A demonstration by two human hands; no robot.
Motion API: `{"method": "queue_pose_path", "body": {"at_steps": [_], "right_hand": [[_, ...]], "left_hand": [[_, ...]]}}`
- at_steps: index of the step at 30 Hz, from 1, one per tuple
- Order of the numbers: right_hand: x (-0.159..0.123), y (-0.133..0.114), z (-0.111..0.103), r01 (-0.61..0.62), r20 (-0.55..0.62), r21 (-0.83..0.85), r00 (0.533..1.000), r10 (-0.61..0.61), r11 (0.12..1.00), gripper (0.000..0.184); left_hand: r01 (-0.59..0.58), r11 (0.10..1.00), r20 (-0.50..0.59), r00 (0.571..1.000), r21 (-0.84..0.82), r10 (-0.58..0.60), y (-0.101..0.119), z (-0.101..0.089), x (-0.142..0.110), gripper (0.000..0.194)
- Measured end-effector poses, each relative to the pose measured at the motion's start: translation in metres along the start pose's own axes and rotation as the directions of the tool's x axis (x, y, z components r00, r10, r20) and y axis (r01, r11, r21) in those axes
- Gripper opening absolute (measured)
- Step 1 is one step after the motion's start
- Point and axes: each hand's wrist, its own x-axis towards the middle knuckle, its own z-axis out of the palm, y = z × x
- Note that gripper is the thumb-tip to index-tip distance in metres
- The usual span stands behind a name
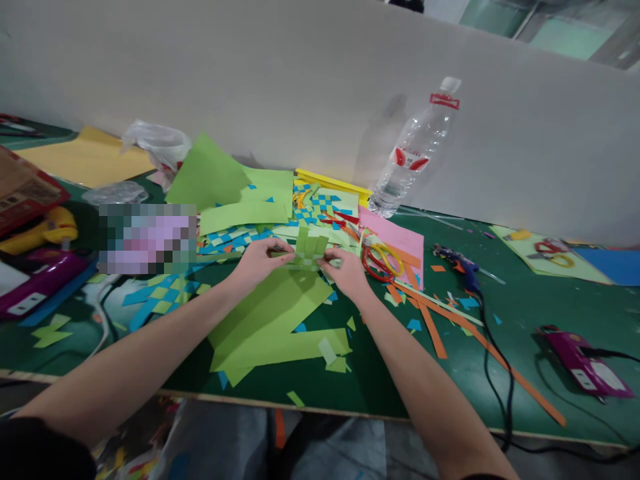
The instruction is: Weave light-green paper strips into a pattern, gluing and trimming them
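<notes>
Between my two hands, above the table, is a small woven piece of green paper strips (309, 248) with several strip ends standing up. My left hand (261, 261) pinches its left side with thumb and forefinger. On the other side, the fingers of my right hand (345, 268) close on its right edge. Below lie large green paper sheets (273, 303), one overlapping another. Behind my hands are woven blue-and-green paper pieces (320, 207). Close to my right hand rest scissors (379, 261) with red and yellow handles.
A water bottle (413, 157) leans against the wall. Rightward lie a blue glue gun (460, 265) with a black cord, orange strips (480, 337) and a purple device (585, 363). At left are a yellow glue gun (47, 230), another purple device (47, 280) and blue-green woven strips (163, 297).
</notes>
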Motion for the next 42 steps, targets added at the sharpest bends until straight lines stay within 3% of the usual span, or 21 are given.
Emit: {"method": "queue_pose_path", "body": {"at_steps": [5, 13, 19, 25, 38, 42], "right_hand": [[0.0, 0.002, 0.0, -0.019, -0.012, 0.009, 1.0, 0.019, 1.0, 0.013], [0.003, 0.008, 0.002, -0.098, -0.017, 0.201, 0.994, 0.103, 0.975, 0.021], [0.002, 0.001, 0.003, -0.185, 0.009, 0.42, 0.98, 0.2, 0.889, 0.03], [-0.001, -0.01, 0.008, -0.225, 0.016, 0.581, 0.964, 0.266, 0.782, 0.033], [-0.01, -0.018, 0.015, -0.259, 0.179, 0.505, 0.965, 0.193, 0.823, 0.028], [-0.008, -0.016, 0.015, -0.262, 0.185, 0.489, 0.963, 0.194, 0.832, 0.044]], "left_hand": [[0.021, 1.0, -0.054, 0.998, 0.023, -0.02, -0.005, 0.0, 0.001, 0.03], [0.067, 0.983, -0.025, 0.997, -0.171, -0.073, 0.001, 0.002, -0.002, 0.037], [-0.001, 0.92, -0.115, 0.992, -0.391, -0.048, 0.004, 0.006, -0.002, 0.053], [0.165, 0.845, 0.07, 0.986, -0.508, -0.151, 0.0, 0.01, -0.003, 0.051], [0.094, 0.861, -0.066, 0.987, -0.5, -0.147, 0.005, 0.008, -0.007, 0.046], [0.047, 0.903, -0.13, 0.985, -0.427, -0.113, 0.008, 0.006, -0.008, 0.047]]}}
